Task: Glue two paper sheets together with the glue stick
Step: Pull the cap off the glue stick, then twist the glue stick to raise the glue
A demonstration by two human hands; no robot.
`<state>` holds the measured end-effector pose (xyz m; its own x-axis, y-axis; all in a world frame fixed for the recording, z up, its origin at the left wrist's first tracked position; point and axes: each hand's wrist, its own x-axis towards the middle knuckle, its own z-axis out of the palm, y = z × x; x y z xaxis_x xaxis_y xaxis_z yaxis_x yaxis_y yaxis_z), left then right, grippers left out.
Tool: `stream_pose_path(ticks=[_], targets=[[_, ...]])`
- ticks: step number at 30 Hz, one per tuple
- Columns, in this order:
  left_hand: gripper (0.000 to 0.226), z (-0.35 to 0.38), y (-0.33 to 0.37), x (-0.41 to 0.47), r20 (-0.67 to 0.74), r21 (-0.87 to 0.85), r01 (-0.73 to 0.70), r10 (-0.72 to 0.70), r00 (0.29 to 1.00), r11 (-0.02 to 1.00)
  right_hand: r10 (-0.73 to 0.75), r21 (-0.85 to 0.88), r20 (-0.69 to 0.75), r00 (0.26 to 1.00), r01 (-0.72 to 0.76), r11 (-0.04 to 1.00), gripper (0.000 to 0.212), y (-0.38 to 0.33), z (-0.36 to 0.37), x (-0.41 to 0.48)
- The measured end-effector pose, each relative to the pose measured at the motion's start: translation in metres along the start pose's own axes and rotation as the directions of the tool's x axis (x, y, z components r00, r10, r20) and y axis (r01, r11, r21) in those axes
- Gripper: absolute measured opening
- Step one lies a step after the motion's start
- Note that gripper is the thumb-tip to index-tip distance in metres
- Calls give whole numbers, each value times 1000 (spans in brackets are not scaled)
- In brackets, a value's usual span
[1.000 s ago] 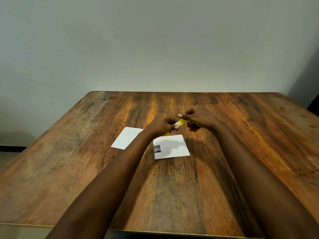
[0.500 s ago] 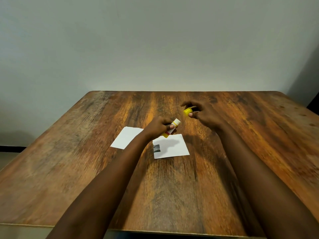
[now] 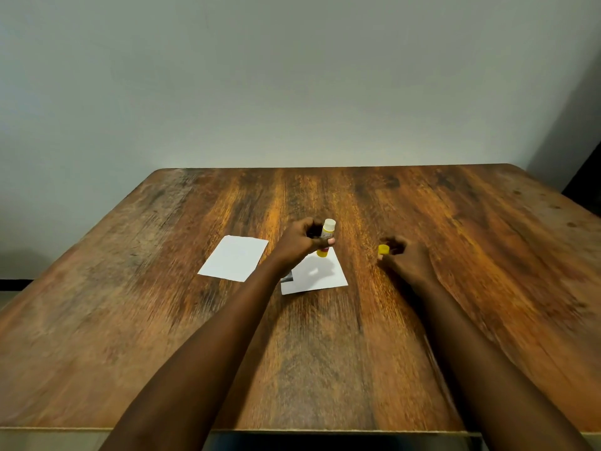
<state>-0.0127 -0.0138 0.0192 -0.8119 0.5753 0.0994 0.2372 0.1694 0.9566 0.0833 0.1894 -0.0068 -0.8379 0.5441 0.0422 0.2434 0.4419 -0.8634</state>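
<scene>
Two white paper sheets lie on the wooden table (image 3: 162,320): the left sheet (image 3: 233,258) is bare, the right sheet (image 3: 317,273) has a small dark print at its near left corner. My left hand (image 3: 300,240) grips the uncapped glue stick (image 3: 326,237) nearly upright above the right sheet, white tip up, yellow base down. My right hand (image 3: 405,258) is to the right, low over the table, pinching the yellow cap (image 3: 383,249).
A plain pale wall stands behind the table's far edge. A dark opening shows at the far right corner. The table's near edge runs along the bottom of the view.
The cap came off the glue stick. My right hand carried the cap to the right and down toward the table. My left hand turned the stick upright over the right sheet.
</scene>
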Motion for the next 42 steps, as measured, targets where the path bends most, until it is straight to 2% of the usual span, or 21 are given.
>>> stream_pose_path(ticks=[5, 9, 11, 14, 17, 21, 26, 35, 38, 42], targets=[[31, 9, 1, 0, -38, -101, -1, -3, 999, 995, -26, -126, -52, 998, 20, 992, 37, 11, 1, 1], [30, 11, 6, 0, -105, -170, 18, -36, 994, 985, -44, -172, -48, 998, 35, 985, 50, 6, 3, 1], [30, 10, 11, 1, -166, -199, 39, -73, 983, 979, -55, -122, -109, 992, 42, 992, 54, -2, 10, -3], [28, 11, 22, 3, -211, -282, 67, -130, 969, 957, -149, 45, -193, 970, 161, 986, 40, -24, 28, -16], [29, 14, 34, 2, -241, -358, 63, -157, 958, 931, -343, 62, -187, 921, 359, 931, 35, -44, 41, -28], [21, 17, 45, 0, -225, -436, 46, -158, 962, 899, -392, 111, -248, 886, 428, 897, 26, -61, 56, -36], [13, 15, 47, -2, -256, -465, 8, -143, 956, 885, -396, 76, -334, 855, 444, 893, 21, -67, 66, -36], [10, 12, 46, -2, -299, -418, -30, -107, 948, 908, -249, 284, -303, 920, 337, 898, 16, -76, 69, -31], [9, 10, 47, 0, -323, -432, -49, -104, 941, 900, -329, 229, -343, 880, 418, 879, 22, -75, 72, -35], [27, 11, 50, 0, -332, -450, -60, -104, 938, 891, -412, 78, -380, 828, 473, 878, 25, -72, 75, -37]])
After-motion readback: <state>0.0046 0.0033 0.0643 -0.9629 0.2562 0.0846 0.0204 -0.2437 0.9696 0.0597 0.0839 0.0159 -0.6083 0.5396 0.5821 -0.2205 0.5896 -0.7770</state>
